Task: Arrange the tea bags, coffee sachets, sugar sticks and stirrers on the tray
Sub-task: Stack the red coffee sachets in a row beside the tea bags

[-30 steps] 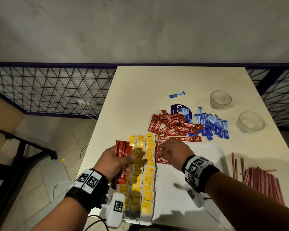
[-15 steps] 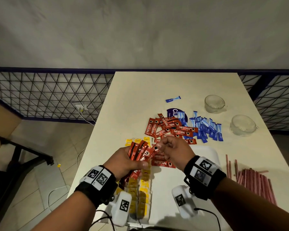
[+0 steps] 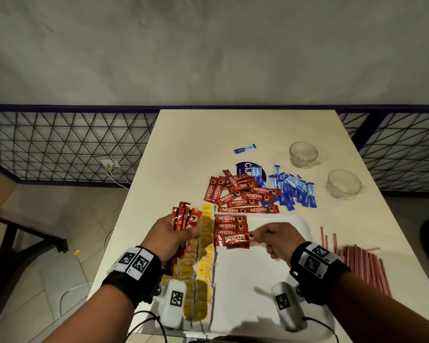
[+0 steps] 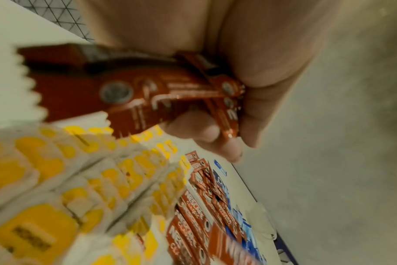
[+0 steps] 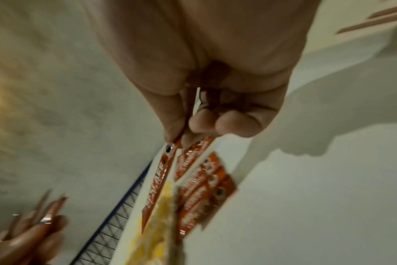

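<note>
Left hand (image 3: 177, 235) fisted round a sachet bundle (image 3: 185, 217), right hand (image 3: 278, 240) pinching one sachet (image 3: 235, 240) – above the tray (image 3: 278, 220)

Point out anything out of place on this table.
One blue sugar stick lies alone, apart from the blue pile. The loose coffee sachets lie jumbled and overlapping beyond the tray, unlike the neat rows on it. Nothing looks spilled or torn.

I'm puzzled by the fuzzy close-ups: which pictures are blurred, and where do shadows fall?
Left wrist view: tea bags smeared. Right wrist view: everything soft, a dark shadow on the tray. Head view: mostly sharp, right hand slightly blurred, railing bent by the wide lens.
</note>
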### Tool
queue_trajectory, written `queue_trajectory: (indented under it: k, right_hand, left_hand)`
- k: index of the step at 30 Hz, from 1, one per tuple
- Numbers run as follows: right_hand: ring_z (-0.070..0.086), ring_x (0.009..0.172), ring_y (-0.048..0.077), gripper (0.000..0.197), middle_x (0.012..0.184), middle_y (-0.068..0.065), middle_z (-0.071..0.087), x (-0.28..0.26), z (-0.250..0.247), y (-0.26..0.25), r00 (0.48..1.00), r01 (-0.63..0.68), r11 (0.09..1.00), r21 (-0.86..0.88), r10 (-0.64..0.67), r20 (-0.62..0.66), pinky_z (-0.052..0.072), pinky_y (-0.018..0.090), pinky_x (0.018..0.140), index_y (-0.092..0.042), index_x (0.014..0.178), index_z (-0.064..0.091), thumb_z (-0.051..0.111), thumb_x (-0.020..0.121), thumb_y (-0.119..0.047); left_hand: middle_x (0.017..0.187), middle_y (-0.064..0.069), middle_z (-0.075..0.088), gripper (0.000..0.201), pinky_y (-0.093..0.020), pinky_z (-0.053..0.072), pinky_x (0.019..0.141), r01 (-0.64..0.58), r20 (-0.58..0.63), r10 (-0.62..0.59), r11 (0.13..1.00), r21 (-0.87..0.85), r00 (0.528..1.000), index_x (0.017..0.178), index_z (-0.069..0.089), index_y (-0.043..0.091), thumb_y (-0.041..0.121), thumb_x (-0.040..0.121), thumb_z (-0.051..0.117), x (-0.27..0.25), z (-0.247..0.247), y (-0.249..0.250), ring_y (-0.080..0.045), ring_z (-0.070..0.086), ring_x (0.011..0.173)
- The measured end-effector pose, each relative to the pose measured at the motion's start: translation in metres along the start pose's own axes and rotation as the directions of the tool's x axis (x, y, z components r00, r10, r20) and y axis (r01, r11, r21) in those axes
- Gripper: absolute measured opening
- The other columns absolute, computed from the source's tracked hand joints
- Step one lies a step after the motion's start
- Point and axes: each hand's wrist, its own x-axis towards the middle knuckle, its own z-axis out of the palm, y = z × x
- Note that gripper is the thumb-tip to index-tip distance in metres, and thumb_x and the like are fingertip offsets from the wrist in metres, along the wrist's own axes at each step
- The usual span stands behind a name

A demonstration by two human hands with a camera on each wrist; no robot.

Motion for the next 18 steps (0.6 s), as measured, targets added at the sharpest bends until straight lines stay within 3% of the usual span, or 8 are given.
queue_trajectory:
  k: [4, 9, 11, 13, 15, 18]
  right_hand:
    - [0.033, 0.041, 0.014, 0.008, 0.048, 0.003, 0.046, 0.009, 0.002, 0.032, 0.981, -0.195, 0.981, -0.007, 0.195, 0.015, 0.028, 0.022, 0.044, -0.005, 0.078, 0.07, 0.065, 0.084, -0.003]
    - [0.041, 0.041, 0.016, 0.007, 0.048, 0.001, 0.053, 0.018, 0.022, 0.042, 0.962, -0.271, 0.948, -0.165, 0.266, -0.054, 0.035, 0.024, 0.046, -0.014, 0.072, 0.07, 0.075, 0.077, -0.016]
    - [0.05, 0.05, 0.019, 0.011, 0.052, 0.001, 0.059, 0.02, 0.029, 0.039, 0.964, -0.264, 0.935, -0.237, 0.247, -0.101, 0.045, 0.028, 0.053, -0.015, 0.071, 0.07, 0.076, 0.074, -0.024]
    - [0.057, 0.062, 0.021, 0.014, 0.063, 0.001, 0.064, 0.022, 0.035, 0.036, 0.966, -0.256, 0.906, -0.337, 0.225, -0.128, 0.055, 0.034, 0.069, -0.017, 0.072, 0.07, 0.074, 0.074, -0.03]
    - [0.059, 0.068, 0.022, 0.02, 0.07, 0.0, 0.066, 0.024, 0.039, 0.034, 0.966, -0.255, 0.883, -0.393, 0.213, -0.148, 0.055, 0.036, 0.079, -0.019, 0.069, 0.068, 0.072, 0.074, -0.038]
    - [0.066, 0.078, 0.02, 0.028, 0.077, -0.002, 0.068, 0.028, 0.044, 0.03, 0.967, -0.253, 0.801, -0.542, 0.195, -0.163, 0.056, 0.032, 0.082, -0.022, 0.067, 0.064, 0.067, 0.079, -0.047]
  left_hand:
    - [0.084, -0.022, 0.071, 0.013, -0.025, 0.044, 0.042, 0.012, -0.022, -0.012, 0.999, 0.033, 1.0, 0.093, 0.061, 0.006, 0.004, 0.084, 0.07, -0.005, -0.011, -0.006, -0.021, 0.057, 0.048]
    - [0.083, -0.019, 0.072, 0.015, -0.024, 0.042, 0.039, 0.022, -0.016, -0.021, 0.996, 0.086, 1.0, 0.096, 0.061, 0.003, 0.005, 0.084, 0.071, -0.011, -0.02, -0.009, -0.022, 0.058, 0.048]
    - [0.081, -0.017, 0.073, 0.017, -0.025, 0.043, 0.04, 0.022, -0.007, -0.021, 0.996, 0.092, 1.0, 0.098, 0.061, 0.001, 0.006, 0.085, 0.071, -0.013, -0.024, -0.009, -0.021, 0.058, 0.048]
    - [0.075, -0.014, 0.073, 0.016, -0.025, 0.043, 0.041, 0.029, -0.016, -0.027, 0.995, 0.098, 0.999, 0.097, 0.061, 0.001, 0.007, 0.085, 0.071, -0.015, -0.026, -0.009, -0.019, 0.057, 0.046]
    - [0.067, -0.01, 0.07, 0.015, -0.024, 0.042, 0.04, 0.043, -0.022, -0.041, 0.994, 0.097, 0.999, 0.095, 0.062, 0.001, 0.008, 0.085, 0.07, -0.017, -0.028, -0.008, -0.016, 0.056, 0.042]
    - [0.068, -0.01, 0.071, 0.015, -0.024, 0.043, 0.041, 0.052, -0.014, -0.051, 0.995, 0.081, 0.999, 0.094, 0.062, 0.002, 0.008, 0.085, 0.07, -0.019, -0.03, -0.007, -0.016, 0.056, 0.043]
